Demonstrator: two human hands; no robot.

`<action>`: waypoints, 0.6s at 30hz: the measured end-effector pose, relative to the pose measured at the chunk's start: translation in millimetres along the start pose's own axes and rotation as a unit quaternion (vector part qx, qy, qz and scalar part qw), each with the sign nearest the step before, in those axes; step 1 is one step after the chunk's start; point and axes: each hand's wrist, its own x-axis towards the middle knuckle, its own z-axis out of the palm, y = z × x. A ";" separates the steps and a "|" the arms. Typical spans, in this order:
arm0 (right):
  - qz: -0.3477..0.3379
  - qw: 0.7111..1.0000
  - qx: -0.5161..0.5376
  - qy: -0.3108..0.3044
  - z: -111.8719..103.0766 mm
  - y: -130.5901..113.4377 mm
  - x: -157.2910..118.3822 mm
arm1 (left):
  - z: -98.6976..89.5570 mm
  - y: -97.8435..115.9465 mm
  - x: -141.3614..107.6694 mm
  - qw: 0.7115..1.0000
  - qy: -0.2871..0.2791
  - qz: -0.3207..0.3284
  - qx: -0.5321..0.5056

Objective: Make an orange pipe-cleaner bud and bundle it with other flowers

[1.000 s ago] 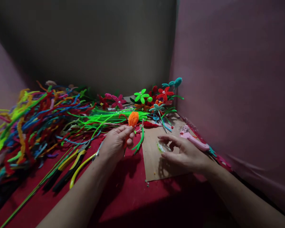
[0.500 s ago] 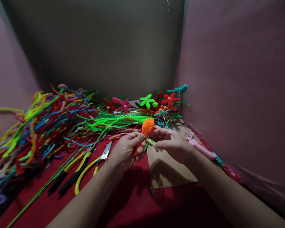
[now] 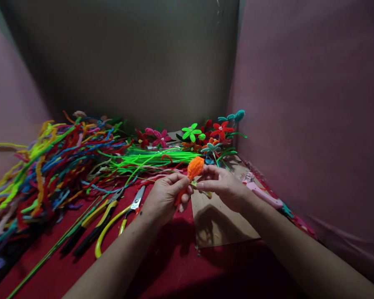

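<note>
An orange fuzzy pipe-cleaner bud (image 3: 195, 167) stands upright above my left hand (image 3: 166, 196), whose thumb and fingers pinch it at its base. Orange pipe cleaner also shows below, between those fingers. My right hand (image 3: 226, 186) is closed on a narrow pale yellow-green strip (image 3: 208, 194), thumb laid along it, close against the foot of the bud. The strip's material is too small to make out, and part of it is covered by the right fingers. Both hands are raised over a brown board (image 3: 224, 228).
Left lies a big heap of coloured pipe cleaners (image 3: 50, 166); bright green ones (image 3: 156, 157) lie behind my hands. Pliers (image 3: 96, 220) and yellow-handled scissors (image 3: 137, 199) rest on the red cloth (image 3: 162, 257). Finished flowers (image 3: 190, 133) stand at the back, a pink-handled tool (image 3: 266, 196) right.
My right thumb has shifted left along the strip, nearer the bud's base, and less of the strip shows. The bud has tilted slightly rightward. My left hand keeps its pinch.
</note>
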 end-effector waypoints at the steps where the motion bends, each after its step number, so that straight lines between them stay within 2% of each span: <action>1: 0.001 1.000 -0.015 0.002 -0.2 -0.1 -0.5 | 0.2 0.1 -0.2 1.000 0.001 0.002 0.005; 5: 0.013 0.999 -0.043 0.006 -0.5 -0.5 -1.3 | 1.0 1.2 -0.8 1.000 0.010 0.010 0.023; 12: 0.019 0.998 -0.062 0.026 1.1 0.1 -1.7 | 3.5 -0.3 -2.6 0.995 0.074 0.045 0.046; 16: 0.019 0.999 -0.028 -0.004 3.2 1.8 -1.4 | 3.5 -2.0 -2.4 0.991 0.101 0.075 0.037; 18: 0.034 0.999 -0.009 0.001 4.2 2.9 -0.9 | 3.8 -1.1 -2.9 0.988 0.118 0.090 0.036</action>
